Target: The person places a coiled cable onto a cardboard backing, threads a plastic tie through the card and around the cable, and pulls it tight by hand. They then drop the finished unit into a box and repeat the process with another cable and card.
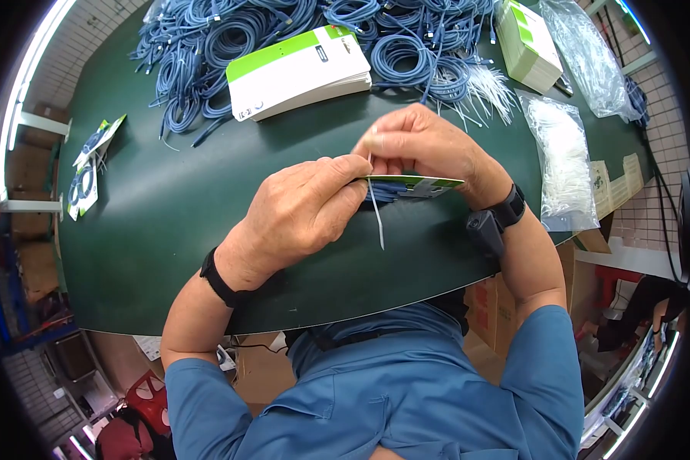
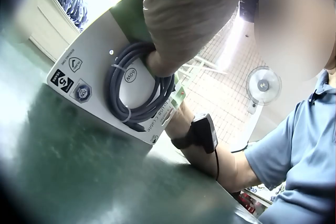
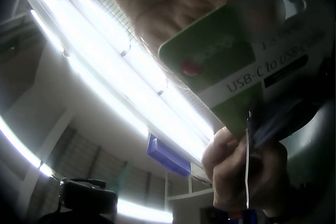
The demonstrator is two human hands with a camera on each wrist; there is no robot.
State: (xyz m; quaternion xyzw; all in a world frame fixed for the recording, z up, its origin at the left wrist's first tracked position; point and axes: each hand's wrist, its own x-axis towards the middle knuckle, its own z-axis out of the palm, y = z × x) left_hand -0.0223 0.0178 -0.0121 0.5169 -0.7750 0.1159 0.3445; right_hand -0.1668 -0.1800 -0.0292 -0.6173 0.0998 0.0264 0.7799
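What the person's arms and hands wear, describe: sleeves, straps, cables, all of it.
The left hand and right hand are ungloved. Short blue sleeves leave both forearms bare. A black strap circles the left wrist; a second black strap circles the right and carries a dark, boxy device. In the left wrist view, a thin black cable runs from that device.

Green table [image 1: 146, 253], cables [image 1: 402, 80], card stacks [image 1: 299, 74], bags [image 1: 566, 157]

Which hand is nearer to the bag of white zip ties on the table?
Right. The right hand is to the left of the bag of white zip ties, apart from it; the left hand is farther left, beyond the right hand.
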